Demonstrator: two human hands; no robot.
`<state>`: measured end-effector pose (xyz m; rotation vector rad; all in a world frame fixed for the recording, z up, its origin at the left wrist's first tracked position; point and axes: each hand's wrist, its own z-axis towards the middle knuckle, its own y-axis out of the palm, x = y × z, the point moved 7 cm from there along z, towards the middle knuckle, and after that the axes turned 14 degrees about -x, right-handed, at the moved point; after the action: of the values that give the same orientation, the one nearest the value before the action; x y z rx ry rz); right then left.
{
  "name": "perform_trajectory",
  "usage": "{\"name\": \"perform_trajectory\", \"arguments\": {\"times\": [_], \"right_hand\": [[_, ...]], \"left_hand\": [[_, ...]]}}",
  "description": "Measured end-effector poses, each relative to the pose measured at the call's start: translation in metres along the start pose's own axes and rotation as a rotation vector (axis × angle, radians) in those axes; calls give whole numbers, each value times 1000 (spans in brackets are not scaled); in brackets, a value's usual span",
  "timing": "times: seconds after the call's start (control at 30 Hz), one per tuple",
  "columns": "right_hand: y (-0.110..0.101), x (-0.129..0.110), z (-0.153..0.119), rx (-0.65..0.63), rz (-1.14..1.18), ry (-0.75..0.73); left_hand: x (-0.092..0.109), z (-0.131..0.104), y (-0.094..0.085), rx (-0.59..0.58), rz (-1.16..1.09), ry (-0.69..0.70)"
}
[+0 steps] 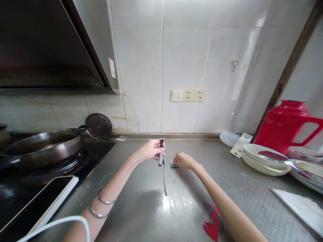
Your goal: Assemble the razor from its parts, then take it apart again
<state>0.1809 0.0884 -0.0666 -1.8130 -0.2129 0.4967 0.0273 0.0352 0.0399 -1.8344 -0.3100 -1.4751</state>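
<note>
My left hand [151, 150] is closed around a slim grey-and-black tool [160, 157], held upright above the counter, with a short crosspiece at its top. Just below it a thin grey strip [165, 181], like a cord, lies on the metal counter [141, 208]. To the right, the curled fingers of my right hand [185, 160] are down at small dark green batteries [173, 166] lying side by side. The fingertips appear to touch them, though the hand partly covers them.
On the left a steel pan [58, 148] stands on the stove, with a phone [40, 205] and white cable [73, 219] nearer me. Stacked bowls [264, 164], a red jug [282, 124] and white paper [300, 206] are on the right. Wall sockets [193, 95] are behind.
</note>
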Motion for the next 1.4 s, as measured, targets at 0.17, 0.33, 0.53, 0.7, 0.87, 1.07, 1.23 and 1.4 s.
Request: {"name": "perform_trajectory", "arguments": {"times": [0.17, 0.33, 0.53, 0.7, 0.87, 1.07, 1.23, 1.4], "right_hand": [[1, 3, 3, 5, 7, -15], [1, 2, 3, 6, 31, -27], [-1, -2, 1, 7, 33, -35], [-2, -4, 0, 15, 13, -28], [-2, 0, 4, 40, 78, -47], [-15, 6, 2, 162, 277, -170], [-23, 15, -1, 170, 530, -183], [-35, 11, -8, 138, 696, -210]], "left_hand": [[0, -1, -2, 16, 11, -6], [0, -1, -2, 27, 13, -8], [0, -1, -3, 27, 5, -9], [1, -2, -3, 35, 10, -13], [1, -2, -3, 36, -4, -8], [-1, -1, -7, 51, -7, 2], [0, -2, -7, 53, -12, 14], [0, -2, -7, 52, -16, -2]]}}
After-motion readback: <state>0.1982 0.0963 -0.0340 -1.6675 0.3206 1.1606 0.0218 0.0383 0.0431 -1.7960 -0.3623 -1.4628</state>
